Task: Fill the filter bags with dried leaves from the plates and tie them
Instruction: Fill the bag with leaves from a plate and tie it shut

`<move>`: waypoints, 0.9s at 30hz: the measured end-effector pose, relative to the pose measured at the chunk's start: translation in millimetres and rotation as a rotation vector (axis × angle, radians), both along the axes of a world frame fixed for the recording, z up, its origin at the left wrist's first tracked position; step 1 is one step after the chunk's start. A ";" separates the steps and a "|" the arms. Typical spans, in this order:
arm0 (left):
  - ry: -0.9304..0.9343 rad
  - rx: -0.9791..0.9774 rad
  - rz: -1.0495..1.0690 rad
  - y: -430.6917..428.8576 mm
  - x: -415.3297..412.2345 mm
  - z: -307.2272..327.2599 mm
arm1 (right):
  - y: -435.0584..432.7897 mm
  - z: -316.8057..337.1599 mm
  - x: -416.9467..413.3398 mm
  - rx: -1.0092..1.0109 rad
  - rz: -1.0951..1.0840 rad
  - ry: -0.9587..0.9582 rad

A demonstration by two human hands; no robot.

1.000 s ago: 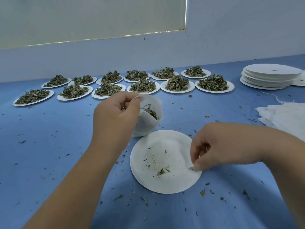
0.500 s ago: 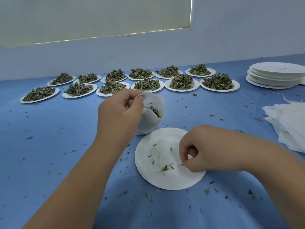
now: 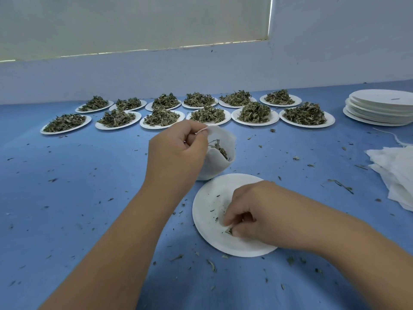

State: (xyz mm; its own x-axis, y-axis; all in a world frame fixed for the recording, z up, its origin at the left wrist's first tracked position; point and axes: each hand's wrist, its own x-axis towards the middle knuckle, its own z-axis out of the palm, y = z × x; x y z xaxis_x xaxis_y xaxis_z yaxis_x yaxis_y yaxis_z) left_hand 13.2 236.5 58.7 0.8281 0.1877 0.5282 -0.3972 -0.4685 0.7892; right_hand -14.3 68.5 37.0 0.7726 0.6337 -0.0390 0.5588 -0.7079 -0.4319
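My left hand (image 3: 176, 151) pinches the rim of a white filter bag (image 3: 220, 162) and holds its mouth wide; dried leaves show inside it. The bag stands on the blue table just behind a nearly bare white paper plate (image 3: 207, 222). My right hand (image 3: 250, 211) lies over that plate, fingertips pinching a small scrap of dried leaf (image 3: 229, 230) near the plate's middle. Only crumbs lie on the rest of the plate.
Two rows of several white plates heaped with dried leaves (image 3: 207, 115) stretch across the back of the blue table (image 3: 78, 198). A stack of bare plates (image 3: 380, 108) sits far right, a pile of white filter bags (image 3: 395, 171) nearer on the right. Leaf crumbs are scattered about.
My right hand has slid from the plate's right edge toward its middle and closed on a leaf scrap. The left hand keeps hold of the bag in place.
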 end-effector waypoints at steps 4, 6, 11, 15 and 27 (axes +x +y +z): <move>-0.002 0.016 -0.002 -1.1 0.5 -1.4 | 4.1 0.5 -5.3 -0.006 0.017 -0.051; 0.000 0.022 -0.008 -1.5 0.4 -1.9 | 5.8 -0.5 -6.0 -0.041 0.041 -0.113; 0.000 0.037 -0.017 -2.7 0.4 -3.3 | 3.8 0.4 -6.1 -0.008 0.070 -0.123; -0.020 0.048 -0.031 -4.2 -0.9 -4.2 | -11.5 15.1 -1.1 0.348 -0.027 0.000; -0.127 0.216 -0.082 -14.6 -6.7 -9.7 | -3.4 16.7 6.9 0.728 -0.318 -0.575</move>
